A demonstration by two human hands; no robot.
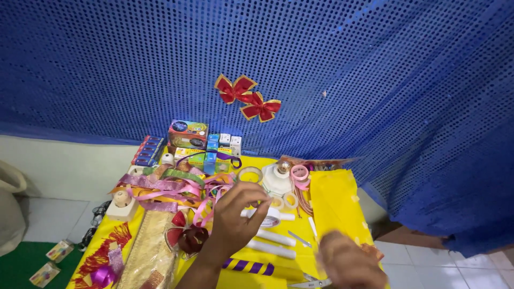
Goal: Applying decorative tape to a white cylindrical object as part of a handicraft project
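Centrally, left hand (pixel 235 217) fingers curled loose over tape roll (pixel 270 218) — grasp unclear, right hand (pixel 348 262) blurred — grip unreadable, yellow table (pixel 334 200)

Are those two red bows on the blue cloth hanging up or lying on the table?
Hanging up. The two red bows sit high on the blue sequinned cloth, well above the yellow table.

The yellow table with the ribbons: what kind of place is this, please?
Probably a small craft or decoration work corner. The yellow table is crowded with loose pink satin ribbons, a blue sequined cloth backdrop carries two red gold-edged bows, and the left hand reaches among white tape rolls.
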